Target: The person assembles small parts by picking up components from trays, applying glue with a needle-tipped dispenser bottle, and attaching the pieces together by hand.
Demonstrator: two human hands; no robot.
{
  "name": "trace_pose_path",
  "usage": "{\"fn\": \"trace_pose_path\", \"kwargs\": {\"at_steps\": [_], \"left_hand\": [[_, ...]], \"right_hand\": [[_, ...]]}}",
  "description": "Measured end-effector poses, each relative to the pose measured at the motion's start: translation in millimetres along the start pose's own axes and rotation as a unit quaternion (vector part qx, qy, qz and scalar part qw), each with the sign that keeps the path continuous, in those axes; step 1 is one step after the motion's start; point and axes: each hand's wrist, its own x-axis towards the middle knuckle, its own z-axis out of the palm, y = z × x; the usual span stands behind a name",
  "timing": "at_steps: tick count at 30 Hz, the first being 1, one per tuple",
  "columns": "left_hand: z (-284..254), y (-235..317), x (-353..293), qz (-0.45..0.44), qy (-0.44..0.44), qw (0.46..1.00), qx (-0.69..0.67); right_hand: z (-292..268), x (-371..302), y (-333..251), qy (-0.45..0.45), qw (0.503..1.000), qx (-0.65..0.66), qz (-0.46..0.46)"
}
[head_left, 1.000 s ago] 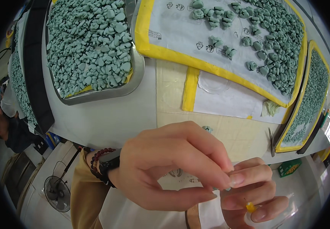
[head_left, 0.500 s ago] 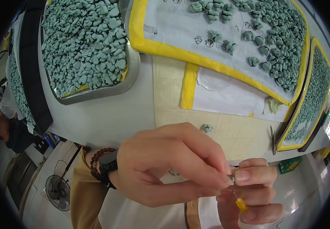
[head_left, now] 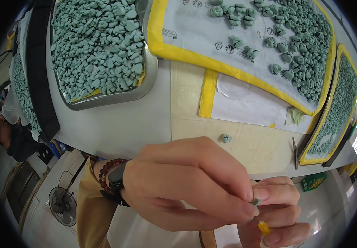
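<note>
Coming in from the left, my left hand has thumb and forefinger pinched on a small green piece, only a corner of which shows. My right hand is curled at lower right, its fingertips meeting the left ones at that piece. Within the right fingers sits a thin needle with a yellow hub; its tip runs up toward the pinch, and the grip on it is partly hidden. Beyond the hands, a single green flower-like piece rests on the cream mat.
At far left stands a metal tray heaped with loose green pieces. A yellow-edged board carries assembled green pieces. Another yellow-edged tray is at right, tweezers beside it. A fan and a person are at left.
Both hands have shifted slightly down, the left fingertips also a little right. More of the green piece now shows between the fingertips. The whole view has moved slightly.
</note>
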Motion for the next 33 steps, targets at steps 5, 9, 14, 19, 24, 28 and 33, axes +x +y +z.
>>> {"fn": "trace_pose_path", "kwargs": {"at_steps": [5,9,14,19,24,28,33], "left_hand": [[10,10,6,0.034,0.012,0.999,0.007],[8,17,8,0.012,-0.007,0.999,-0.036],[0,21,13,-0.035,-0.03,0.995,-0.089],[2,18,9,-0.029,0.002,0.995,-0.097],[-2,18,10,-0.04,-0.014,0.996,-0.083],[-3,17,8,-0.041,-0.003,0.997,-0.062],[-1,10,8,-0.004,-0.007,0.998,-0.056]], "right_hand": [[0,12,-9,0.025,0.999,0.022,-0.022],[1,19,-18,0.017,1.0,0.009,0.006],[4,18,-16,0.017,0.999,0.013,0.043],[2,18,-18,0.012,0.998,-0.001,0.068],[0,21,-15,-0.012,0.997,0.001,0.07],[2,23,-17,-0.025,0.995,-0.009,0.094],[4,23,-18,0.006,0.997,-0.027,0.076]]}}
